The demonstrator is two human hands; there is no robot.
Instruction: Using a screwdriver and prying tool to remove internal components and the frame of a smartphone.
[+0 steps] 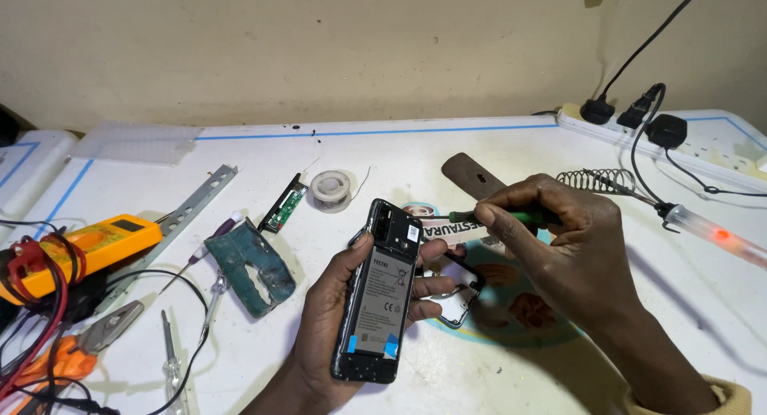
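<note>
While your left hand (339, 319) clamps the opened black phone with its exposed grey battery (382, 291), long axis running away from you, your right hand (559, 239) pinches the green-handled screwdriver (479, 217), tip just right of the phone's top end.

Left hand (331, 319) cradles opened phone (379, 291); right hand (559, 247) holds green screwdriver (479, 217) at its top.

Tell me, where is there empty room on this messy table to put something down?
Bare tabletop lies between the solder spool and the blue line at the back, and again between the right hand and the power strip. The left side is crowded: yellow multimeter, red and black leads, pliers, screwdrivers. The left hand holds an opened phone.
</note>
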